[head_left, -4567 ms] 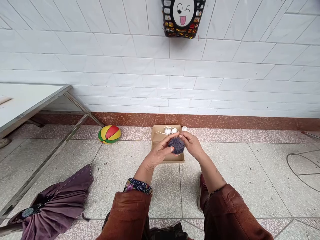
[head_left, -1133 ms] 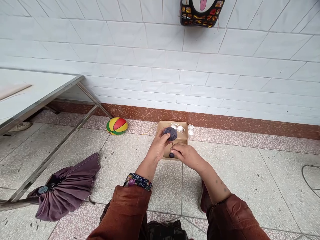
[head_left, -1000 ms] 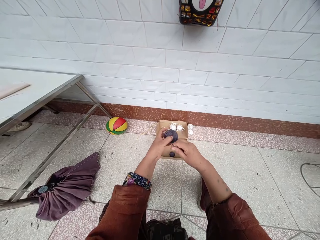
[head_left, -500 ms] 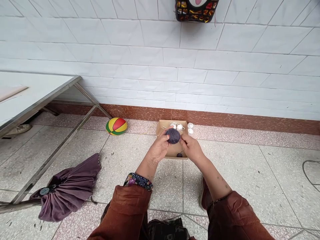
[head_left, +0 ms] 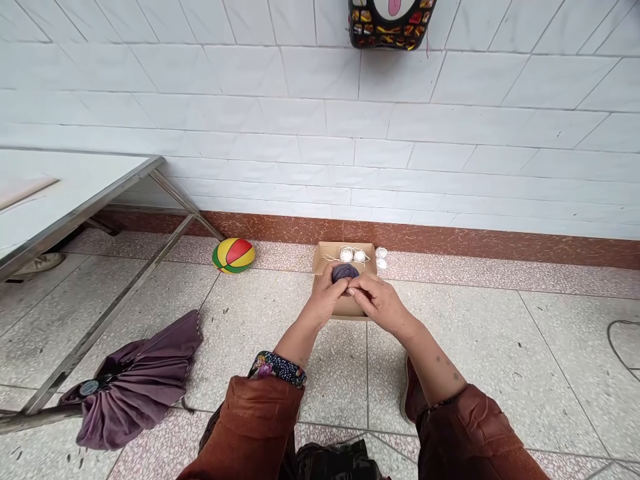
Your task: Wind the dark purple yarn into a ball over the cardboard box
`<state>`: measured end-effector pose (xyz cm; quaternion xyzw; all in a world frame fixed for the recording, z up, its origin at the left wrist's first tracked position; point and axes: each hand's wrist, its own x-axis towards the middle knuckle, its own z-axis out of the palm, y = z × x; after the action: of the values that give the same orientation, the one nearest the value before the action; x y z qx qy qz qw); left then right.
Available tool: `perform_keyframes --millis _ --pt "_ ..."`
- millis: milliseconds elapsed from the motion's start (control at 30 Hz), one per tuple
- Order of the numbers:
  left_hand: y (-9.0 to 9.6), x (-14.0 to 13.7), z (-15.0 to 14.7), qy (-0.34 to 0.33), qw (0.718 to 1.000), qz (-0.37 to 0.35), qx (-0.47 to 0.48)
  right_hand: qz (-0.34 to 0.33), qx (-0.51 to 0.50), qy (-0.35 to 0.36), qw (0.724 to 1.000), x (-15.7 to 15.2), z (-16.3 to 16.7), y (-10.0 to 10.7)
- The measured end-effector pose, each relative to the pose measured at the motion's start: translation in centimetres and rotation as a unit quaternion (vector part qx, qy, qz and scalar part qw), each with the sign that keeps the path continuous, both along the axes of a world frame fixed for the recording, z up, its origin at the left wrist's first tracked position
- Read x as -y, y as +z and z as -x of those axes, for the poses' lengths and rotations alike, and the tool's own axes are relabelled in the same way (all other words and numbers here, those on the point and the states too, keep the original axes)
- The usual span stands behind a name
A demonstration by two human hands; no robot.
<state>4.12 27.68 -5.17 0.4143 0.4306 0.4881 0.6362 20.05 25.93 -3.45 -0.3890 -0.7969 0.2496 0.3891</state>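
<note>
A dark purple-grey ball of yarn [head_left: 345, 272] is gripped in my left hand [head_left: 325, 297], thumb laid across its near side. Close against it, my right hand [head_left: 381, 303] is closed in a pinch at the ball's near edge, where the yarn strand would be; the strand itself is too fine to make out. Beneath both hands an open cardboard box [head_left: 345, 310] stands on the floor. Two white balls of yarn [head_left: 353, 255] with loose strands lie in its far part. Two more white balls [head_left: 381, 258] sit just outside its right side.
A striped toy ball [head_left: 234, 255] lies left of the box near the wall. A metal-framed table [head_left: 100, 177] stands at the left, with a purple folded umbrella [head_left: 145, 383] by its leg. A cable [head_left: 620, 347] lies at far right; a dark patterned container [head_left: 393, 27] hangs above.
My right hand has moved left to the front of the yarn ball, its fingertips now meeting my left thumb. My left hand has turned, and the ball sits slightly lower.
</note>
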Motion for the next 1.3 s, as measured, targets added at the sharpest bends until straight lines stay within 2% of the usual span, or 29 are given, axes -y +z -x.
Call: perform_keyframes --millis 67,200,367,533,700,833,933,1067,1200,1300 --pt "0.1 0.3 -0.1 -0.042 0.999 0.015 0.026 -0.005 -0.009 -0.011 1.000 -0.3 -0.3 -0.1" --pt "0.4 0.5 -0.3 -0.069 0.996 0.019 0.043 -0.016 -0.012 -0.042 0.999 -0.8 -0.9 -0.4" --pt "0.4 0.4 0.0 -0.106 0.994 -0.022 0.001 -0.030 -0.051 -0.058 0.997 -1.3 -1.5 -0.4" --pt "0.2 0.6 0.7 -0.156 0.986 -0.047 -0.023 -0.002 -0.095 -0.096 0.991 -1.6 -1.8 -0.2" --pt "0.9 1.4 0.6 -0.224 0.971 -0.004 0.081 0.062 -0.162 -0.108 0.979 -1.8 -1.7 -0.4" --pt "1.3 1.8 0.1 -0.255 0.950 0.022 0.178 0.098 -0.170 -0.109 0.974 -1.7 -1.2 -0.8" --pt "1.3 1.8 -0.1 -0.233 0.947 0.048 0.215 0.100 -0.147 -0.129 0.976 -1.7 -1.0 -1.2" --pt "1.4 1.4 0.0 -0.170 0.960 0.059 0.215 0.095 -0.070 -0.160 0.980 -1.9 -1.2 -2.0" --pt "1.5 0.8 0.4 -0.106 0.970 0.040 0.213 0.085 -0.003 -0.146 0.986 -2.0 -1.5 -2.6" --pt "1.4 0.1 0.8 -0.063 0.975 0.050 0.206 0.101 0.019 -0.121 0.987 -1.8 -1.6 -2.2"
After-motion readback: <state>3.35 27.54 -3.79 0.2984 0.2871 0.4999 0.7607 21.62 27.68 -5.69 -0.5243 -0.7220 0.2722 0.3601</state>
